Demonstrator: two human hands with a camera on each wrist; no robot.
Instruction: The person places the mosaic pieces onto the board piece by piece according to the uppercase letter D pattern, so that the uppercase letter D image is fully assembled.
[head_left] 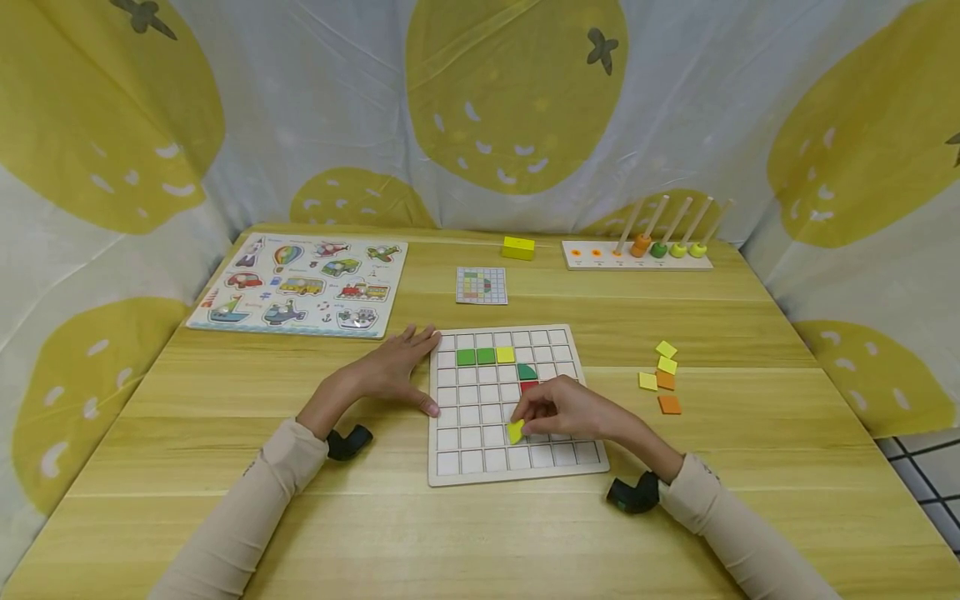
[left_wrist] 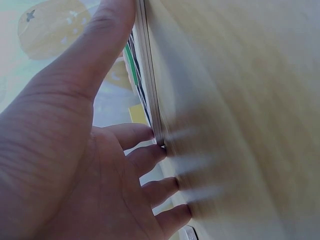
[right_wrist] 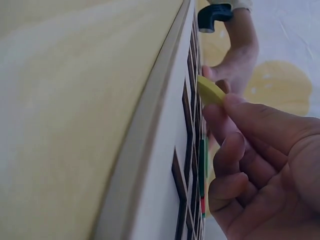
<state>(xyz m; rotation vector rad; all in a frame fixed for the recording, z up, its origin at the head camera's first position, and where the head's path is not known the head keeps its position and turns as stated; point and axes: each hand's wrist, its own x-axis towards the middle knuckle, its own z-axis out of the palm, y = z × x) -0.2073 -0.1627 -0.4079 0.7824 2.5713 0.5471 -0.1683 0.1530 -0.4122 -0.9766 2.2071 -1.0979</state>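
Yellow tile point(head_left: 515, 431) pinched in your right hand point(head_left: 564, 410), tilted over board point(head_left: 450, 475) lower cells for seating. Left hand point(head_left: 392, 370) flat, fingers straight, bracing board's left edge against sliding.

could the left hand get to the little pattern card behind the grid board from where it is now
Probably yes. The left hand lies flat against the grid board's left edge, holding nothing, and the pattern card sits just beyond the board's far edge with only bare table between them.
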